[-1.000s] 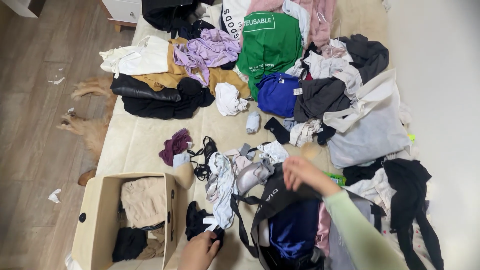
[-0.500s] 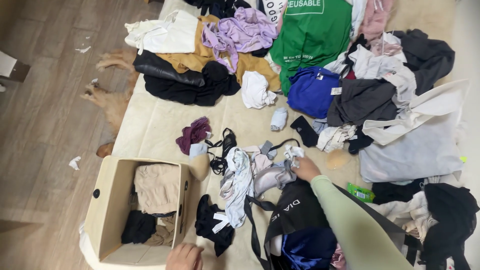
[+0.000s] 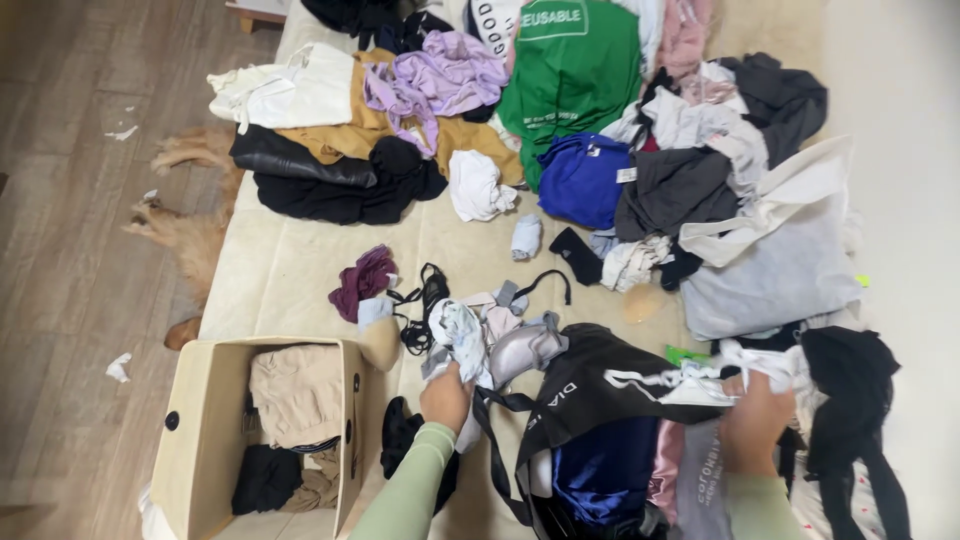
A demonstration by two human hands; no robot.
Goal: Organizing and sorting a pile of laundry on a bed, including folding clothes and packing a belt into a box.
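The left hand (image 3: 446, 397) is closed around the lower end of a pale blue-and-white garment (image 3: 458, 335), fingers wrapped into the cloth, with the rest of the piece bunched just above at twelve o'clock from the hand. The right hand (image 3: 755, 420) grips a white cloth (image 3: 700, 385) that stretches toward nine o'clock over the rim of a black bag (image 3: 590, 395); the fingers are curled shut on it, though I cannot see the fingertips. Inside the bag's mouth sits a shiny blue fabric (image 3: 590, 465).

At nine o'clock from the left hand stands an open beige box (image 3: 205, 440) with folded tan and dark pieces in it. A silver-grey garment (image 3: 520, 350) touches the pale one, and black straps (image 3: 425, 300) lie just beside it at eleven o'clock. Further up the bed (image 3: 290, 270) are a green bag (image 3: 575, 80), a lilac top (image 3: 440, 80) and a blue garment (image 3: 580, 180). A dog (image 3: 190, 230) lies on the floor against the bed's left edge.

What could go wrong, to my eye: the pale garment is tangled close with the silver-grey one and the straps, so lifting it may drag them along. The white cloth may snag on the black bag's handle and tip the bag over.
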